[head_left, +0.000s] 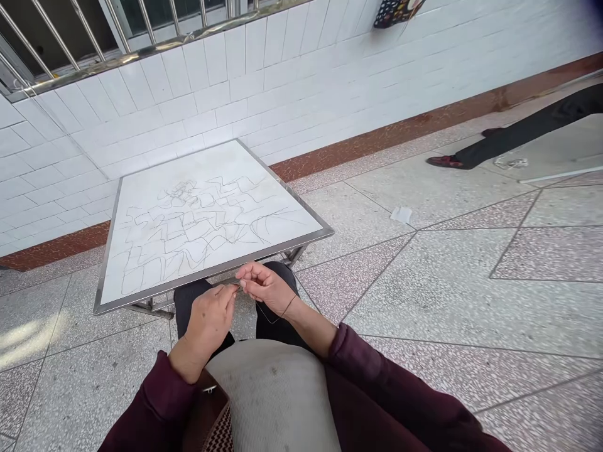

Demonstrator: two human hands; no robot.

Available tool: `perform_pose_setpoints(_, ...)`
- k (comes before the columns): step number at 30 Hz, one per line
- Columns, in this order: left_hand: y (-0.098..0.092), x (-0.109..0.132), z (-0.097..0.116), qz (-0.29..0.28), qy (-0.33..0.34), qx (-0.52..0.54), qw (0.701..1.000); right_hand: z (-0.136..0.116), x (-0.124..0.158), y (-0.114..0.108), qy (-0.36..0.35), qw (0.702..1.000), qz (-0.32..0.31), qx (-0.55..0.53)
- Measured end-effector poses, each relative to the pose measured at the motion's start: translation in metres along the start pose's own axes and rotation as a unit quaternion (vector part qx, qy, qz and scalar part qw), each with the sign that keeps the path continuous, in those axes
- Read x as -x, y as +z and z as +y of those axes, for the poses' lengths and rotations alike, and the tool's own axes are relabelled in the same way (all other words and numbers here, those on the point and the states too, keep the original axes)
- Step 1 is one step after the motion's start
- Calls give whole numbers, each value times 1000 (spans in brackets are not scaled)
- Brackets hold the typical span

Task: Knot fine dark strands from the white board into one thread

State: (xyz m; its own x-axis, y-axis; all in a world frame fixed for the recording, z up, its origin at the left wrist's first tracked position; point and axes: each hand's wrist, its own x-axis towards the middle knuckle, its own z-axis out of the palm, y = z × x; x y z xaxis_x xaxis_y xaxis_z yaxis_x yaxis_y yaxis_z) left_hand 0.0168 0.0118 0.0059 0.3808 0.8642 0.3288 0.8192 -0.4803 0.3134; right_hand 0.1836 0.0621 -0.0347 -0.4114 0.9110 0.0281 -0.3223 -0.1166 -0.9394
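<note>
My left hand (210, 319) and my right hand (269, 290) meet just above my lap, near the front edge of the low table. Both are closed in a pinch, fingertips close together. A thin dark wire (273, 322) runs from between the fingers, bends below my right hand and passes by that wrist. Its end between the fingertips is too small to make out. On the white table top (141, 163) lie many similar thin bent pieces (188, 216), spread in rough rows, with a tangled bunch (183, 192) towards the back.
The metal-edged table stands against a white tiled wall (330, 81) under a barred window (141, 25). Another person's leg (527, 129) stretches in from the right. A scrap of white paper (401, 215) lies on the speckled floor. A patterned bag (396, 12) hangs on the wall.
</note>
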Motion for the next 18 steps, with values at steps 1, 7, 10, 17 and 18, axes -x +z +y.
perform_pose_setpoints(1, -1, 0, 0, -5, 8, -2, 1000, 1, 0, 0, 1, 1000, -1, -1)
perform_pose_setpoints(7, -5, 2, 2, -25, 23, 12, 999, 4, 0, 0, 9, 1000, -3, 0)
perform_pose_setpoints(10, -9, 2, 2, -2, 2, 41, 999, 2, 1, 2, -15, 1000, 5, -7)
perform_pose_setpoints(17, -8, 3, 7, 28, -11, -25, 999, 2, 3, 6, -45, 999, 2, -10)
perform_pose_setpoints(18, -6, 4, 9, 32, -11, -35, 999, 2, 4, 7, -48, 999, 0, -7)
